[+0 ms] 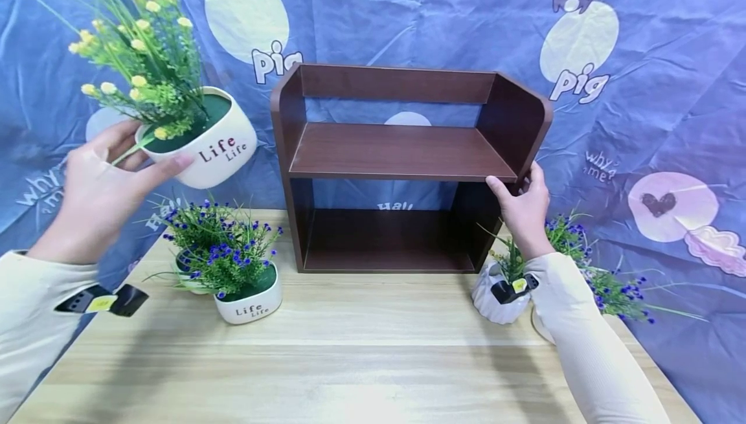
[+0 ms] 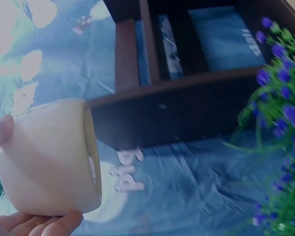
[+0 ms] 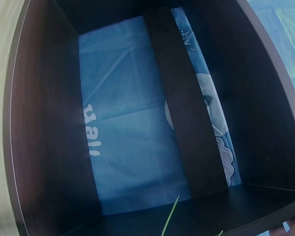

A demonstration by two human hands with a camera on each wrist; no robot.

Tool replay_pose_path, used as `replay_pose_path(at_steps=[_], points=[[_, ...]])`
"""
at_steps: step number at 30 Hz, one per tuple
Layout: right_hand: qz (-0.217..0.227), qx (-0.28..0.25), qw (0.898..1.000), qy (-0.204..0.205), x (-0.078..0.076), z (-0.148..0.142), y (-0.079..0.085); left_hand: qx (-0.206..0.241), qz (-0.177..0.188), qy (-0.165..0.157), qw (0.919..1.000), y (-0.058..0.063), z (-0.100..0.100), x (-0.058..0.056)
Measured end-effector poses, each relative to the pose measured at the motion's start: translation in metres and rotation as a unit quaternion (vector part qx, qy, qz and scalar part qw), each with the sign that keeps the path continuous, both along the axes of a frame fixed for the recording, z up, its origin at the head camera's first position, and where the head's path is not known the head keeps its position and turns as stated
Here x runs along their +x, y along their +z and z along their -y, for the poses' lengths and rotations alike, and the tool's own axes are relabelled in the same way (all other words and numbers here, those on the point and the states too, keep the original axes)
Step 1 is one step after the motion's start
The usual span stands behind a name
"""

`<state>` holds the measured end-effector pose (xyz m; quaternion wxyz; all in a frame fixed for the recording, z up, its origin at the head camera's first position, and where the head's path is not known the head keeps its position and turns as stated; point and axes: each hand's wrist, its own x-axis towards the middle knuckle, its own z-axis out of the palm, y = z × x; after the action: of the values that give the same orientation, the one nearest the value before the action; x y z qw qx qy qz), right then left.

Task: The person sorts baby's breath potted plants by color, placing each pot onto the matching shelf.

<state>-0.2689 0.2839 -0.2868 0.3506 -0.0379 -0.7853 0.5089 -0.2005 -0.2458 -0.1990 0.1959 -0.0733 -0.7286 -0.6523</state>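
My left hand [image 1: 107,184] grips a white oval flowerpot [image 1: 224,145] marked "Life", with yellow flowers and long grass blades, holding it tilted in the air left of the shelf. In the left wrist view the pot's smooth side [image 2: 49,157] sits between thumb and fingers. A dark brown two-tier shelf [image 1: 402,152] stands on the table, both tiers bare. My right hand [image 1: 524,207] holds the shelf's right side panel, thumb at the front edge by the middle board and fingers behind. The right wrist view looks into the lower tier, with the thumb at its edge.
Two pots of purple flowers [image 1: 247,301] stand left of the shelf on the wooden table [image 1: 373,340]. At the right, under my forearm, are a white ribbed pot [image 1: 495,298] and more purple flowers [image 1: 620,294]. A blue printed cloth [image 1: 408,10] hangs behind.
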Motion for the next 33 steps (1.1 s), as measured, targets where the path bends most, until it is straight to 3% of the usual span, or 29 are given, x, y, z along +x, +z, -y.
replay_pose_path(at_steps=[4,8,14,19,24,28,33], points=[[-0.002,0.0,1.0,-0.003,-0.001,0.0,-0.001,-0.105,0.04,0.029,0.9932,0.011,-0.01,0.005],[-0.003,0.002,1.0,-0.006,-0.002,-0.002,-0.001,-0.128,0.051,0.02,0.9903,0.02,-0.023,0.004],[-0.001,-0.001,1.0,-0.001,-0.002,-0.002,0.0,-0.071,0.054,-0.056,0.9944,0.03,-0.051,0.002],[-0.003,-0.001,1.0,0.003,-0.001,-0.002,0.0,-0.096,0.059,-0.086,0.9899,0.035,-0.075,0.0],[-0.001,-0.007,1.0,-0.002,-0.002,-0.002,0.0,-0.08,0.048,-0.115,0.989,0.039,-0.097,-0.005],[0.007,-0.008,1.0,-0.011,-0.002,-0.001,0.001,-0.047,0.03,-0.151,0.987,0.038,-0.114,-0.013],[0.009,-0.003,1.0,-0.015,-0.002,0.0,0.003,-0.045,0.003,-0.17,0.9844,0.033,-0.139,-0.032]])
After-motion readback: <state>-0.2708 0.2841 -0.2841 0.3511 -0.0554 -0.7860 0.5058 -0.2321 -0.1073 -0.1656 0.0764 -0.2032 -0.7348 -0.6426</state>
